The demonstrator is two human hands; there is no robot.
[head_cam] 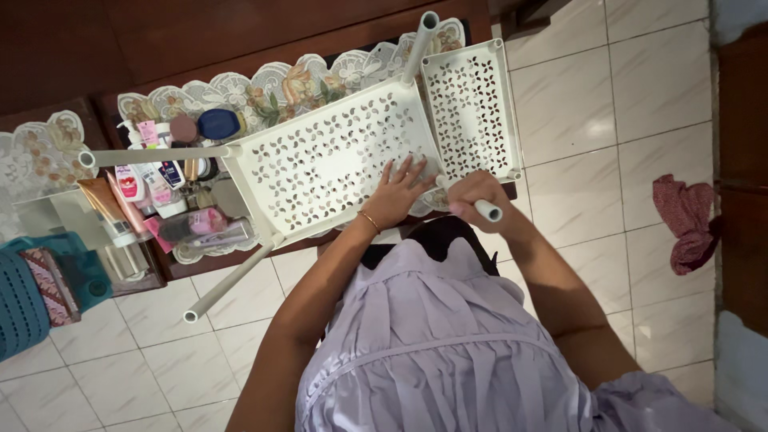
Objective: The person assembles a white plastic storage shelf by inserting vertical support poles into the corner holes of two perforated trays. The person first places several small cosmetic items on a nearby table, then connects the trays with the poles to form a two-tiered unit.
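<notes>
View: looking straight down over a lilac dress at two hands working above a dark wooden table edge.
Shelf tray: white perforated plastic tray [328, 156], lying tilted across the table, centre of frame.
Fitted legs: three white tubes already seated in tray corners; one [152, 154] pointing to 9 o'clock, one [228, 282] to 7 o'clock, one [420, 44] to 1 o'clock.
Fourth leg: white tube [482, 210] at the near corner, at 4 o'clock from tray centre; judged not fully seated yet, though the joint is hidden by fingers.
Left hand [394, 196]: flat and spread, palm pressed on the tray surface, gripping nothing, bracelet at wrist.
Right hand [474, 192]: curled tight around the fourth leg near its corner socket.
Second tray: smaller white perforated tray [472, 108] at 2 o'clock, just beside the first, no legs visible on it.
Progress: judged roughly three of four legs done on this tray; second tray apparently not yet joined.
Surroundings: lace runner [272, 84] under trays; tubes and bottles of cosmetics [152, 188] at 9 o'clock; teal basket [32, 292] at 8 o'clock; reddish cloth [684, 220] on tiled floor at 3 o'clock.
</notes>
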